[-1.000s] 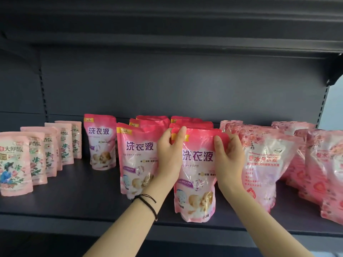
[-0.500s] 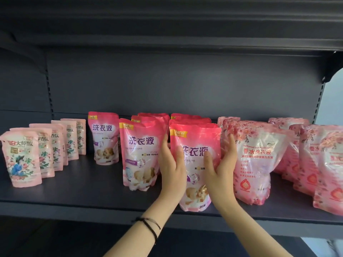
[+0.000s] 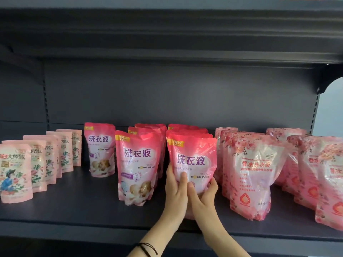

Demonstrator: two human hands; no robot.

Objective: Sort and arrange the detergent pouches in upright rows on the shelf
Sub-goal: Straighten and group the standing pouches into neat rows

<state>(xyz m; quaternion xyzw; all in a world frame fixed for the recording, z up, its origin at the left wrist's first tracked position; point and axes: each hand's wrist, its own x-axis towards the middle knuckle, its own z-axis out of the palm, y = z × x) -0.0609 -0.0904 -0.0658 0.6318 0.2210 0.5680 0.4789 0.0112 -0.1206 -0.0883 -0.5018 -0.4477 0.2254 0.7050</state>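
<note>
Front bright pink pouch upright on dark shelf, heading right-hand column of same kind. Left hand clamped on lower left edge, thumb across front; right hand cupped on lower right corner. Second bright pink pouch just left, more stacked behind; lone one farther back left. Pale pink floral pouches in diagonal row at far left. Larger rose-print pouch crowding right side, close to right hand; others beyond. Black band on left wrist.
</note>
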